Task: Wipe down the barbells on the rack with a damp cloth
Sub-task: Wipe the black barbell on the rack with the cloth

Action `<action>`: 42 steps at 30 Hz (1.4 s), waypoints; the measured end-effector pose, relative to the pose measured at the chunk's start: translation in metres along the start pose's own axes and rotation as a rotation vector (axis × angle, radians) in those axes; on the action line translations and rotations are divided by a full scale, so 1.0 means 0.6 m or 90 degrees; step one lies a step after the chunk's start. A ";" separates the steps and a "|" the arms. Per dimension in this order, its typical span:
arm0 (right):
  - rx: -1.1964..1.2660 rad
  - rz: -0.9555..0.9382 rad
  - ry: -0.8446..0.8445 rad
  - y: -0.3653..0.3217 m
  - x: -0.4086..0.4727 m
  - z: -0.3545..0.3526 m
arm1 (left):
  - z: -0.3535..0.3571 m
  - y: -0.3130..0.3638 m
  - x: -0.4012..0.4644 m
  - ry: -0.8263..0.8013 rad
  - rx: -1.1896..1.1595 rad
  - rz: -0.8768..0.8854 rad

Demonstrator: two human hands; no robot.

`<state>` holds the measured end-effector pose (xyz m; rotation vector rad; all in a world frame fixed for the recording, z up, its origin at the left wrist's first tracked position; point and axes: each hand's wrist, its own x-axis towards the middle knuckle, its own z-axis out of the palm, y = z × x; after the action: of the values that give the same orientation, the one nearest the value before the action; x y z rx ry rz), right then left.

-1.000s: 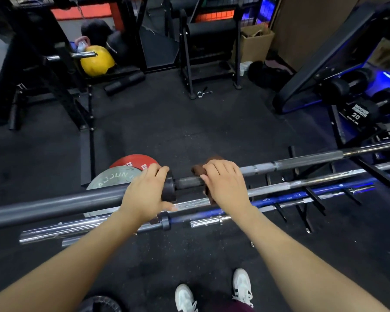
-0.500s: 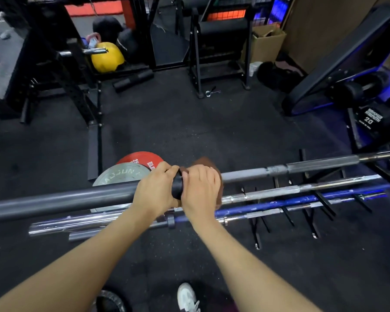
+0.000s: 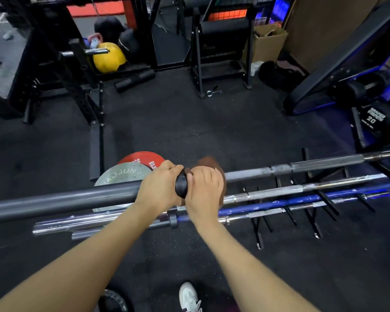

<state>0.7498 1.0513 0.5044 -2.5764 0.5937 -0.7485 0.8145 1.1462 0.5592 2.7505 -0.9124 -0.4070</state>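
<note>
near the middle of the frame the person's left hand wraps around the thick dark sleeve of the top barbell, its fingers curled over the sleeve just left of the black collar. the right hand sits directly right of that collar, fingers clamped down over a brown cloth that is bunched around the thinner shaft; a fold of the cloth sticks up behind the knuckles. the two hands are almost touching, with only the collar between them.

the top barbell runs across the whole frame from the lower left edge up toward the right edge. below it, lower in the frame, lie a chrome barbell, a blue barbell and another thinner bar, all resting on the black rack on the floor.

judging from this, the wiping is at the inner end of the top bar's shaft, by the collar. whether the long stretch of shaft toward the right is already wiped cannot be told; no moisture or streaks are visible. the sleeve under the left hand and the three lower bars look untouched by the cloth, so most of the task probably remains.
</note>
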 end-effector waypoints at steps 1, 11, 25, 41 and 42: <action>-0.012 -0.057 -0.014 0.013 0.003 -0.003 | -0.004 -0.003 0.001 -0.011 -0.006 -0.001; -0.053 0.057 0.054 0.085 0.022 -0.039 | -0.010 -0.004 0.003 -0.037 0.020 -0.008; -0.100 -0.112 0.021 0.121 0.018 -0.043 | -0.018 -0.003 0.007 -0.058 0.030 0.005; -0.147 -0.072 0.049 0.046 0.022 -0.003 | -0.008 -0.011 0.008 -0.023 -0.014 0.029; -0.115 -0.085 0.053 0.029 0.017 0.005 | -0.008 -0.013 0.007 -0.017 -0.028 0.026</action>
<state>0.7542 1.0327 0.4978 -2.7848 0.5412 -0.8861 0.8231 1.1502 0.5605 2.6884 -0.9525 -0.4515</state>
